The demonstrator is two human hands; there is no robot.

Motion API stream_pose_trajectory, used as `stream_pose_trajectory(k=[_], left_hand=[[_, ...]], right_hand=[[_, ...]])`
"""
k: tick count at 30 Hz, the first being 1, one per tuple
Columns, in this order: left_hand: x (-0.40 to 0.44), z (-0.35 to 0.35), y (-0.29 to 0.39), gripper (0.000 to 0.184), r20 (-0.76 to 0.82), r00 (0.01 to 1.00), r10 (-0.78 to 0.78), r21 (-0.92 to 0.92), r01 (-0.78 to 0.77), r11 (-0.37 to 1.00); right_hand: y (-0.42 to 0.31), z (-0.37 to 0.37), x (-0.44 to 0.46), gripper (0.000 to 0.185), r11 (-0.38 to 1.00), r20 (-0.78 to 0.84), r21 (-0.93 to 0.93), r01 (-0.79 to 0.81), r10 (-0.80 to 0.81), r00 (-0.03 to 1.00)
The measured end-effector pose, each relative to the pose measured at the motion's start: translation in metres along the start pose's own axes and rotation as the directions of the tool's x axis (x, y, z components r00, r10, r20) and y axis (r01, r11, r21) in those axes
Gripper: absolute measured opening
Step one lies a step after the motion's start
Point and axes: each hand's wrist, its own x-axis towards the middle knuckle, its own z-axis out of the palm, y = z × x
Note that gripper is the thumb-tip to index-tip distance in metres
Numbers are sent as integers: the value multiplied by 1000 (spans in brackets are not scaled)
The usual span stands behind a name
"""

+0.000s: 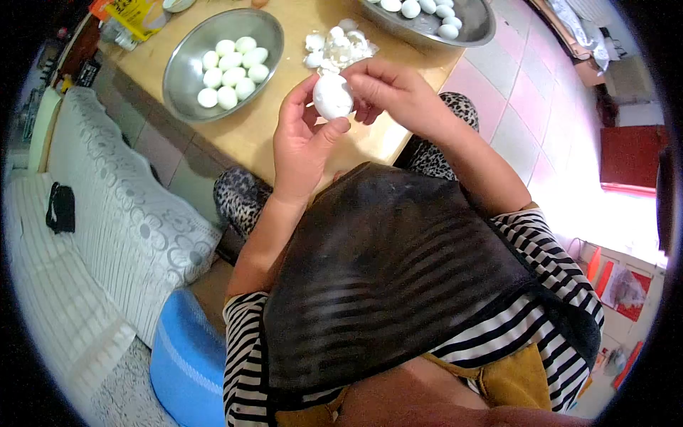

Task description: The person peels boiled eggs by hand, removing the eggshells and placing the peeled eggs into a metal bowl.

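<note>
A white egg [333,97], its shell partly broken, is held up over the wooden table's near edge. My left hand [300,146] is closed around it, with the thumb along its lower side. The fingers of my right hand [397,96] are bent against the egg's upper right side, thumb and forefinger pinching at the shell; the fingertips are partly hidden. Just beyond the egg lies a pile of broken eggshell [347,51]. To the left stands a steel bowl [176,84] with several smooth, peeled-looking eggs [232,77]. Another steel bowl [478,32], at the far right, contains several white eggs [410,8].
The wooden table [302,18] has a yellow packet [135,18] at its far left corner. On the left is a sofa with a white patterned cover [135,192]. A blue plastic stool or bin [181,363] stands by the sofa. Tiled floor [526,107] lies to the right.
</note>
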Motion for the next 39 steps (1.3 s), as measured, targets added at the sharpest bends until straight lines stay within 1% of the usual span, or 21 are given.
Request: stream_pose_trajectory(k=[1,2,3,5,6,7,9,10,11,13,14,15,17,23,27,29,33,35,36,37,39], left_hand=[[-3,-2,2,56,-26,999,-18,-114,15,993],[-6,-3,4,50,-59,997,-42,-66,38,997],[-9,-3,6,50,-61,997,-41,-48,38,998],[-14,-2,11,49,-88,988,-130,-227,107,968],[-16,-1,11,53,-80,987,-140,-269,114,956],[-18,-1,11,53,-70,987,-144,-256,122,959],[-19,2,11,53,-42,982,-184,-325,161,932],[-18,4,12,53,-30,981,-190,-316,171,933],[-18,6,12,54,-18,980,-198,-306,183,934],[-18,11,12,54,-1,978,-207,-289,198,937],[-18,14,14,53,16,980,-197,-280,193,940],[-18,17,15,52,31,982,-189,-270,190,944],[-18,22,17,51,34,979,-203,-250,205,946],[-17,29,14,50,34,971,-238,-217,240,946],[-16,31,12,50,40,958,-284,-188,287,939],[-15,31,10,50,40,953,-301,-187,303,934],[-14,29,9,48,56,939,-338,-222,342,913],[-15,27,5,47,59,937,-344,-214,349,912],[-15,27,5,46,59,937,-344,-206,349,914],[-15,31,8,45,43,932,-361,-191,362,912],[-15,35,7,47,22,940,-341,-193,339,921]], right_hand=[[-4,-1,-1,31,999,-6,24,-24,24,1000],[-3,-4,-2,30,1000,-4,10,11,-11,1000],[-1,-4,-3,30,1000,2,24,20,-20,1000],[4,-4,-7,30,978,-50,-126,169,-176,983],[4,-6,-9,33,947,-14,-189,261,-269,963],[3,-5,-13,33,947,-27,-178,266,-275,961],[-3,-6,-19,33,906,63,-184,381,-376,924],[-5,-7,-21,36,880,62,-224,419,-416,907],[-7,-8,-24,36,882,48,-220,417,-417,908],[-10,-11,-25,38,827,99,-275,490,-483,870],[-10,-12,-25,35,804,86,-266,532,-530,843],[-9,-14,-26,35,805,77,-261,533,-532,843],[-9,-18,-26,30,755,126,-306,580,-572,811],[-7,-26,-33,22,751,148,-303,587,-571,807],[-6,-33,-33,23,734,170,-336,591,-570,804],[-6,-35,-34,23,729,198,-376,572,-540,818],[-4,-35,-34,25,743,182,-370,558,-531,827],[-2,-33,-35,27,750,139,-360,555,-546,826],[-2,-35,-34,28,696,158,-427,578,-572,805],[-2,-35,-34,26,681,154,-436,588,-588,794],[-1,-35,-33,25,719,156,-421,553,-543,825]])
